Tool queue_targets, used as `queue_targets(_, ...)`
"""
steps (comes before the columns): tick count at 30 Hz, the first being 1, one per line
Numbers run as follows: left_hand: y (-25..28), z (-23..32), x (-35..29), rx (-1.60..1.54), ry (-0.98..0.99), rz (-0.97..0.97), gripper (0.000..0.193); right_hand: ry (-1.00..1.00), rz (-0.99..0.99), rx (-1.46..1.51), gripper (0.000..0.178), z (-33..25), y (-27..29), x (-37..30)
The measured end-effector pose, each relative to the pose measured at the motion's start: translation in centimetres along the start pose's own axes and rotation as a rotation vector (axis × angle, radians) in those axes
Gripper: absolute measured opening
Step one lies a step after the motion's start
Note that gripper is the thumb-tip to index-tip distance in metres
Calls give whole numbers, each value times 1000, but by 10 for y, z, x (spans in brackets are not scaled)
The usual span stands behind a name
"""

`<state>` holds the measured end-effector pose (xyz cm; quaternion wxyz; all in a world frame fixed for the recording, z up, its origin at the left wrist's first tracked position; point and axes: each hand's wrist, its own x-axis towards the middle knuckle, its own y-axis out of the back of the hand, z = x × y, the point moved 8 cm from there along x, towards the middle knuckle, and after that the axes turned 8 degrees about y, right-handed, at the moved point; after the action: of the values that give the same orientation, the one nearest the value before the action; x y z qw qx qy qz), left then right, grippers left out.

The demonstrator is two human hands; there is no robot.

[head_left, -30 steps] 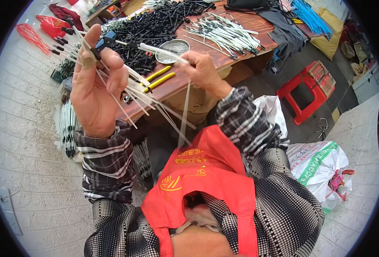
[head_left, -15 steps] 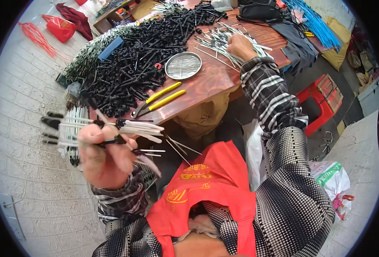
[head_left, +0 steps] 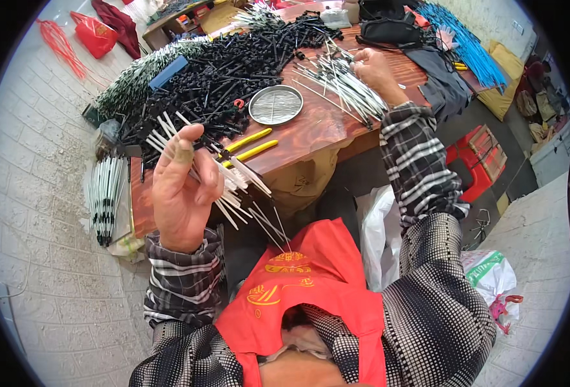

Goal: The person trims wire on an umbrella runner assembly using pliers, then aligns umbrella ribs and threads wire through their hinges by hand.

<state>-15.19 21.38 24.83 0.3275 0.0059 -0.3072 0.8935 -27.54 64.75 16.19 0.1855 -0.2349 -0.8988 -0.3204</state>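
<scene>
My left hand (head_left: 183, 193) is raised at the table's near left edge, fingers partly curled around a loose bundle of thin white rods (head_left: 249, 179). Rod ends stick out on both sides of the fingers. My right hand (head_left: 376, 72) is at a heap of white rods with black pieces (head_left: 336, 76) on the table's right part. Its fingers are bent together at the heap's edge; what they pinch, if anything, is too small to tell. Yellow-handled pliers (head_left: 254, 151) lie just beyond the left hand's bundle.
A large mound of black plastic parts (head_left: 201, 84) covers the table's left and back. A round metal dish (head_left: 251, 115) holds thin pins. More white rods (head_left: 104, 193) stand at the left edge. Blue rods (head_left: 469, 45), a grey cloth (head_left: 445, 80) and a red stool (head_left: 481, 158) are right.
My left hand has turned and moved slightly right and up, the bundle swinging beyond its fingers. My right hand has shifted from over the rod heap to its right edge.
</scene>
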Motion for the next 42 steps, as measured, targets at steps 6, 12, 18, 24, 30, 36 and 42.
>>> queue_targets(6,11,-8,7,61,35,68,26,262,272,-158,26,-70,68,-11)
queue_targets(12,18,-9,9,30,49,48,20,661,256,162,23,-207,108,-75)
queue_targets(18,23,-8,9,45,37,65,22,716,-34,174,18,-281,70,-141)
queue_targets(24,-18,-18,14,-108,55,27,27,574,-86,418,16,-262,-36,-177)
queue_targets(30,-21,-14,15,-99,-46,-153,23,198,-191,1009,16,-247,-97,-187)
queue_targets(36,-30,-18,-6,240,151,-335,30,366,-697,813,24,-183,-114,-138)
queue_targets(42,-22,16,-18,157,2,-209,30,-21,-165,-480,28,-23,-54,-20)
